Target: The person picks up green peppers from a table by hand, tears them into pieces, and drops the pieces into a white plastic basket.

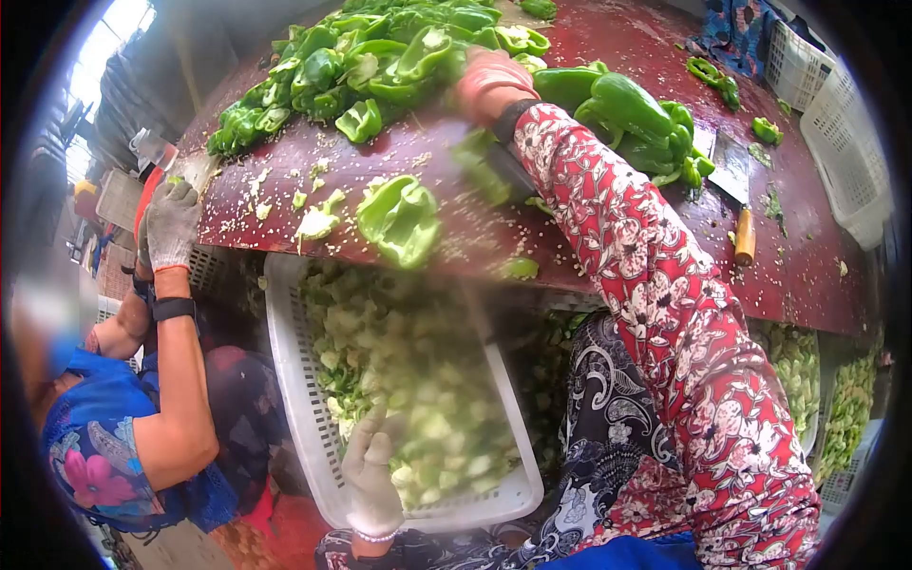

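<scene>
My left hand point(370, 475), in a pale glove, is over the near left part of a white plastic crate point(285, 332). Its fingers are stretched out with nothing seen in them. The crate holds cut green pepper pieces point(418, 408), partly blurred. My right hand point(489, 85), in a pinkish glove, reaches to the edge of a pile of halved green bell peppers point(380, 62); its fingers are smeared and partly hidden. Below that wrist is a blurred dark shape beside a blurred green piece. A hollow pepper half point(401, 220) lies on the red table point(313, 228).
Whole green peppers point(632, 109) lie right of my forearm. A wooden-handled cleaver point(731, 176) rests farther right. White baskets point(850, 152) stand at the table's right edge. At left sits a co-worker with gloved hands point(171, 223) raised near the table. Seeds are scattered about.
</scene>
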`<action>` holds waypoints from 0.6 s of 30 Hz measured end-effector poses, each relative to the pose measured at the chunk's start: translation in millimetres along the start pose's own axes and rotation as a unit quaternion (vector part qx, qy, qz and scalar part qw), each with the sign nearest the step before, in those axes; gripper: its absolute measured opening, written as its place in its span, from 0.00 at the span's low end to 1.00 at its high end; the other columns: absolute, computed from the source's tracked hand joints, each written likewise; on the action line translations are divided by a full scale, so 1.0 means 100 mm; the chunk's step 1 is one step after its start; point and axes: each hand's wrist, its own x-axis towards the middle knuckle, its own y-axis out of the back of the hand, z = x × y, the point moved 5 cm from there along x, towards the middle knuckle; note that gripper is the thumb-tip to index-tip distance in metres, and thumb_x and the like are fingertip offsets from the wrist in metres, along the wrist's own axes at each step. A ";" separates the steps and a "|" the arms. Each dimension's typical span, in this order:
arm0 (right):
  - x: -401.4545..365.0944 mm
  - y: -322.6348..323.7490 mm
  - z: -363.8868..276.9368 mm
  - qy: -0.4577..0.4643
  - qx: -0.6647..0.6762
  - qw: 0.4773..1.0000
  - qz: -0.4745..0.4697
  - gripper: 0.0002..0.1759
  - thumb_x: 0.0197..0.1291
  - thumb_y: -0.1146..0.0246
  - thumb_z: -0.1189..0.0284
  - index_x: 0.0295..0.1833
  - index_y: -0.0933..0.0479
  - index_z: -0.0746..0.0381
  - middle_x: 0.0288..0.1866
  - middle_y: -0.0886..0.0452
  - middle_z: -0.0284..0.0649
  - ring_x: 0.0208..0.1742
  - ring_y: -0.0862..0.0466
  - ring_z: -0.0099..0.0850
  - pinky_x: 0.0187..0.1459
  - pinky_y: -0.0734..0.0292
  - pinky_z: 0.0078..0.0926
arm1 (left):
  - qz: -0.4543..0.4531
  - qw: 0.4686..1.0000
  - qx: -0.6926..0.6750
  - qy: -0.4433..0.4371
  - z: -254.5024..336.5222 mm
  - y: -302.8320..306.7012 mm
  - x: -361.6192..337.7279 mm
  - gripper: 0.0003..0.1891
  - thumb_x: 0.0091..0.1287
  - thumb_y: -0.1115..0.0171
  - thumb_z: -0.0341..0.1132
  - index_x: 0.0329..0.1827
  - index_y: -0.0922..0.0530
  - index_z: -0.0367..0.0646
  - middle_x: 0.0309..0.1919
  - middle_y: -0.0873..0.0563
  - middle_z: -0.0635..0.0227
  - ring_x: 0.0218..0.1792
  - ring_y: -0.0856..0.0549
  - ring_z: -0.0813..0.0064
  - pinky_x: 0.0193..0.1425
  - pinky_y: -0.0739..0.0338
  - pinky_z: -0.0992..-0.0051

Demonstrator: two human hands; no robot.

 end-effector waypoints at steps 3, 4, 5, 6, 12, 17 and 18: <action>-0.15 0.18 -0.11 -0.039 0.025 0.998 -0.040 0.29 0.50 0.29 0.63 0.59 0.23 0.59 0.57 0.18 0.51 0.56 0.16 0.47 0.56 0.20 0.38 | -0.001 1.000 0.015 -0.015 -0.09 0.05 0.05 0.31 0.75 0.50 0.45 0.69 0.35 0.23 0.52 0.18 0.48 0.55 0.18 0.62 0.59 0.25 0.67; -0.15 0.17 -0.18 -0.034 0.033 0.997 -0.059 0.29 0.50 0.29 0.63 0.59 0.22 0.60 0.56 0.17 0.51 0.55 0.16 0.47 0.56 0.21 0.38 | -0.001 1.000 0.016 -0.018 -0.09 0.04 0.04 0.31 0.75 0.50 0.45 0.69 0.35 0.23 0.52 0.18 0.48 0.55 0.18 0.62 0.59 0.25 0.67; -0.15 0.16 -0.22 -0.030 0.041 0.996 -0.078 0.29 0.49 0.29 0.63 0.58 0.22 0.61 0.56 0.17 0.51 0.55 0.16 0.47 0.55 0.21 0.38 | 0.002 1.000 0.010 -0.016 -0.08 0.04 0.03 0.31 0.75 0.50 0.45 0.69 0.35 0.24 0.52 0.18 0.48 0.55 0.18 0.62 0.59 0.25 0.66; -0.33 0.31 -0.29 -0.029 0.086 0.994 -0.063 0.29 0.49 0.30 0.66 0.58 0.22 0.63 0.55 0.17 0.52 0.55 0.16 0.46 0.54 0.21 0.38 | 0.007 1.000 0.004 -0.012 -0.07 0.05 0.02 0.31 0.75 0.50 0.45 0.69 0.35 0.24 0.52 0.18 0.48 0.55 0.18 0.62 0.59 0.25 0.66; -1.18 0.80 -0.59 0.129 0.175 0.970 0.111 0.16 0.57 0.35 0.69 0.51 0.20 0.60 0.44 0.14 0.44 0.48 0.13 0.42 0.46 0.17 0.37 | 0.005 0.999 -0.025 -0.031 -0.02 0.03 -0.07 0.35 0.73 0.45 0.51 0.69 0.34 0.27 0.53 0.18 0.49 0.55 0.18 0.62 0.58 0.25 0.66; -2.77 0.60 -0.82 0.452 -0.023 0.862 0.228 0.19 0.53 0.39 0.69 0.50 0.31 0.63 0.38 0.26 0.40 0.41 0.23 0.34 0.36 0.24 0.29 | -0.007 0.989 -0.146 -0.006 0.10 -0.02 -0.18 0.41 0.69 0.42 0.60 0.72 0.37 0.35 0.53 0.18 0.55 0.52 0.18 0.63 0.56 0.25 0.63; -3.05 0.62 -0.84 0.494 0.032 0.846 0.197 0.17 0.52 0.40 0.68 0.48 0.29 0.63 0.36 0.26 0.39 0.41 0.23 0.33 0.36 0.25 0.30 | -0.033 0.985 -0.172 -0.001 0.11 -0.06 -0.18 0.41 0.68 0.42 0.61 0.72 0.37 0.37 0.54 0.18 0.57 0.52 0.18 0.63 0.56 0.25 0.63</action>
